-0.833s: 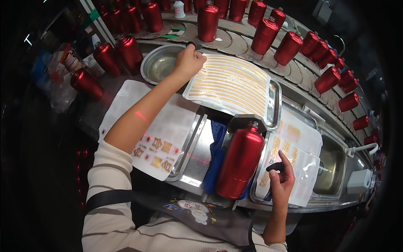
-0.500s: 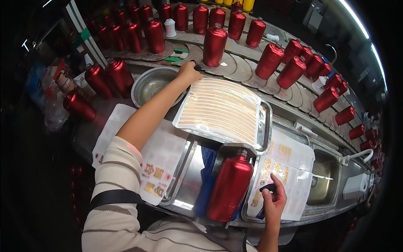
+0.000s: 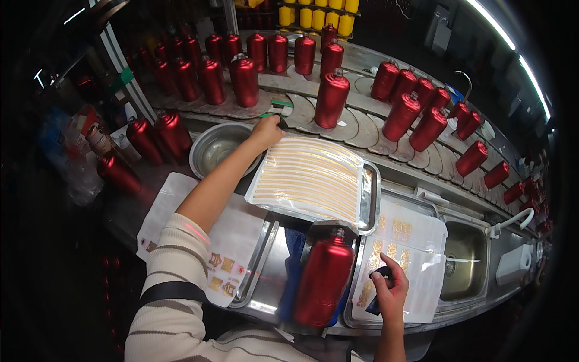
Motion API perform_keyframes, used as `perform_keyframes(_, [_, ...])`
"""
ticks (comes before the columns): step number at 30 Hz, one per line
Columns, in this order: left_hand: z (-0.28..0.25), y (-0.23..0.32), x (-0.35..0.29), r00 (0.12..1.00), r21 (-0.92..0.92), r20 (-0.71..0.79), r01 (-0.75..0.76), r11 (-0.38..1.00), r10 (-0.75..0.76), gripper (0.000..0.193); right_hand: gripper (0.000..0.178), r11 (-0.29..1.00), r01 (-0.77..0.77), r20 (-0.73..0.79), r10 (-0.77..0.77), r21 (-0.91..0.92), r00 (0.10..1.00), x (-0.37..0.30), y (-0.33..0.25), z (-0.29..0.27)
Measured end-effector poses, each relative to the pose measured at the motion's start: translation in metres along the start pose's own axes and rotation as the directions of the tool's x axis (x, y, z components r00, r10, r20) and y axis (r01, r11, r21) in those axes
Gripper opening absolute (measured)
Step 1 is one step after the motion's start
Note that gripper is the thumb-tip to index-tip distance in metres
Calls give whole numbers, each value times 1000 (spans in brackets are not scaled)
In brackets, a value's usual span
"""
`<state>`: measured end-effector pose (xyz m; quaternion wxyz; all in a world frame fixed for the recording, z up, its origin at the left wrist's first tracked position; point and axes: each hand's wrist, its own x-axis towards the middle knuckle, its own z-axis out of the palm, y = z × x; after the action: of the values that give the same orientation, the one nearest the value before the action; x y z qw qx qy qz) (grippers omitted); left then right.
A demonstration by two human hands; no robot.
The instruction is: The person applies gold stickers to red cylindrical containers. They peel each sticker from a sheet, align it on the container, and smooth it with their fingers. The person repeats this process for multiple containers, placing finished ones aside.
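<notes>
My left hand (image 3: 267, 133) reaches to the far left corner of a white sheet with gold stripes (image 3: 307, 178), which rests on a metal tray (image 3: 371, 196). Its fingers look curled in, with something black at the tips; whatever they pinch is hidden. In my right hand (image 3: 393, 288), a small dark tool (image 3: 380, 283) sits between thumb and fingers, its kind unclear, the index finger raised. This hand hovers over a white sheet of gold decals (image 3: 422, 265). Between my arms a red metallic bottle (image 3: 325, 280) leans tilted in a holder, touched by neither hand.
Beyond the tray runs a curved plate conveyor (image 3: 365, 130) carrying several red bottles (image 3: 333, 99). A metal bowl (image 3: 220, 151) stands by my left forearm. Another decal sheet (image 3: 226, 259) lies at left. To the right are a sink (image 3: 464, 259), faucet (image 3: 512, 223) and white container (image 3: 514, 264).
The view has tilted upward a little, so the bench sits lower. The bottles on the conveyor have shifted right. Both hands stay at nearly the same places over the bench.
</notes>
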<state>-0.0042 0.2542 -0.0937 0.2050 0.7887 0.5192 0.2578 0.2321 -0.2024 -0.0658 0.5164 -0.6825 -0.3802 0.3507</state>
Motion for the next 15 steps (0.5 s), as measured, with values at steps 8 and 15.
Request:
perform_keyframes(8, [-3, 29, 11, 977, 65, -120, -172, 983, 179, 25, 45, 976, 214, 9, -214, -32, 977, 27, 2, -2])
perform_keyframes(15, [-13, 177, -34, 880, -378, 2, -440, 815, 476, 18, 62, 898, 404, -51, -418, -173, 907, 90, -57, 1])
